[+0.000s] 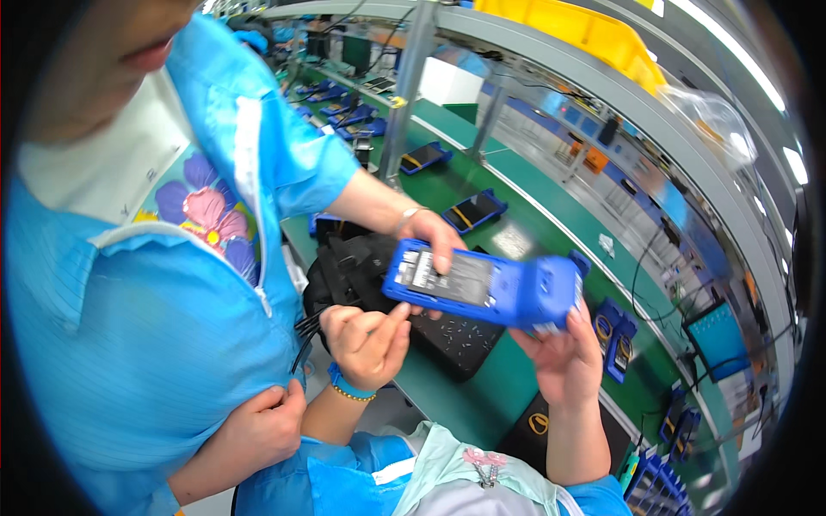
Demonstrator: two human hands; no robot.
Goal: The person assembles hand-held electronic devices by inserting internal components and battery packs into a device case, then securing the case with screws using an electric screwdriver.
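Toward 6 o'clock, a bright blue jacket (344, 483) with a white strip (394, 470) frames a mint-green top (437, 469) bearing a pink flower ornament (483, 458) with dangling strands. At 7 o'clock, the left wrist (338, 411) wears 2 pieces: a blue band (335, 375) and a gold-beaded bracelet (353, 395).

Along the long, green-topped counter (509, 374) we've got a black rectangular tray (465, 366) strewn with tiny pale pieces, dark-screened blue handheld devices (475, 211) lying just beyond it, and more blue devices (621, 348) over on the right.
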